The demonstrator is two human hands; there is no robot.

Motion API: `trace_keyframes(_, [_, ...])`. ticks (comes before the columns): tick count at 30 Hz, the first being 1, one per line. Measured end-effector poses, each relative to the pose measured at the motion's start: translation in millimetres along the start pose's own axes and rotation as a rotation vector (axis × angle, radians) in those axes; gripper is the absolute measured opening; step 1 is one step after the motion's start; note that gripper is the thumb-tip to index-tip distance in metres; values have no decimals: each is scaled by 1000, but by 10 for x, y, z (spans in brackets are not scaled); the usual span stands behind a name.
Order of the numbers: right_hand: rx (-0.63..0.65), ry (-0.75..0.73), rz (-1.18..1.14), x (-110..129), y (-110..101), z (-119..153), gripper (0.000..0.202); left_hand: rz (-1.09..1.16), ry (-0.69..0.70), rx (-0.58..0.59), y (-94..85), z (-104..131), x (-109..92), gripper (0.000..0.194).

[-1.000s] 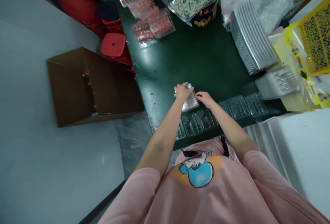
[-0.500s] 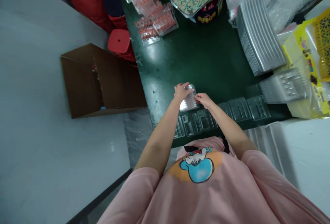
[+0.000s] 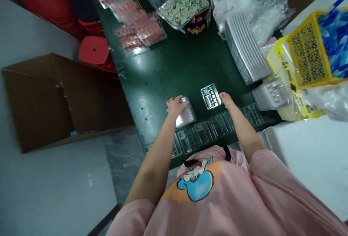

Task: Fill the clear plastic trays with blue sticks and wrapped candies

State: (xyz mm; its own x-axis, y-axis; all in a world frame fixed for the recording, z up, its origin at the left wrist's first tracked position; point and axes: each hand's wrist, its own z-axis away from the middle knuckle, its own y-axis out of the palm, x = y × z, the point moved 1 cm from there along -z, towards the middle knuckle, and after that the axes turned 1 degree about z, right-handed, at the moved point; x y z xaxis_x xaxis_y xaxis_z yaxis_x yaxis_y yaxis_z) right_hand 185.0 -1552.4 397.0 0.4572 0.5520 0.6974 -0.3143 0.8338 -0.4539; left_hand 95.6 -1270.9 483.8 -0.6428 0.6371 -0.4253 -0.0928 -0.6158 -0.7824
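My left hand point(image 3: 175, 106) is wrapped over the upper end of a stack of clear plastic trays point(image 3: 187, 115) on the green table. In my right hand point(image 3: 225, 99) is a single clear blister tray point(image 3: 211, 96), pinched at its right edge and apart from the stack. Molded compartments show in this tray. Between my hands and my body, a row of similar clear trays point(image 3: 203, 131) lies along the table's near edge; my right forearm covers part of it.
Packed trays with red pieces point(image 3: 138, 25) lie at the far left. A tray of small green-and-cream pieces point(image 3: 185, 5) rests on a tub. Tray stacks point(image 3: 246, 47) and a yellow basket point(image 3: 308, 51) stand right. An open cardboard box point(image 3: 92, 94) is left of the table point(image 3: 163, 69).
My right hand has moved right, away from the stack, with one tray in it. My left hand remains on the stack. The camera view has shifted to the right.
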Motion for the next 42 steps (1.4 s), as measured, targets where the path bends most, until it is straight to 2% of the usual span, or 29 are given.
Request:
trace_keyframes(2, [-85, 12, 49, 6, -255, -76, 29, 3, -15, -2, -4, -1, -22, 52])
trace_keyframes(4, [-201, -41, 160, 36, -331, -41, 38, -1, -23, -3, -10, 6, -42, 52])
trace_keyframes(6, [-250, -184, 348, 66, -241, 74, 51, -14, -15, -8, -14, 10, -51, 51])
trace_keyframes(8, [-177, -349, 556, 59, -83, 202, 61, -31, 2, -20, -11, 6, -44, 51])
trace_keyframes(10, [-83, -419, 686, -5, 5, 277, 62, -41, 8, -35, 2, -7, -30, 51])
trace_keyframes(13, [-122, -352, 752, -172, -147, 234, 55, -32, 3, -35, 39, -17, -36, 52])
trace_keyframes(17, [-208, -224, 760, -379, -623, 60, 55, -27, 23, -8, 105, 32, -162, 52])
trace_keyframes(19, [-222, -184, 764, -413, -799, 30, 55, -22, 28, -4, 133, 73, -248, 51])
trace_keyframes(21, [-247, -177, 748, -378, -858, 70, 57, -17, 24, -12, 151, 103, -311, 52])
trace_keyframes(23, [-279, -227, 680, -269, -767, 174, 58, -24, 18, -10, 159, 113, -334, 53])
trace_keyframes(25, [-229, -320, 518, -109, -517, 319, 52, -34, 24, 18, 162, 101, -319, 55])
trace_keyframes(26, [-144, -360, 403, -21, -342, 402, 46, -38, 31, 38, 163, 90, -301, 56])
trace_keyframes(28, [110, -390, 154, 150, 58, 573, 33, -46, 53, 73, 166, 65, -259, 59])
trace_keyframes(30, [349, -344, -59, 290, 436, 731, 22, -60, 70, 94, 168, 46, -222, 61])
trace_keyframes(33, [490, -154, -278, 413, 784, 869, 17, -65, 68, 103, 165, 46, -204, 61])
trace_keyframes(36, [523, 18, -406, 461, 852, 893, 17, -54, 60, 93, 152, 75, -228, 59])
trace_keyframes(42, [584, 118, -478, 499, 763, 871, 20, -49, 62, 94, 126, 114, -262, 58])
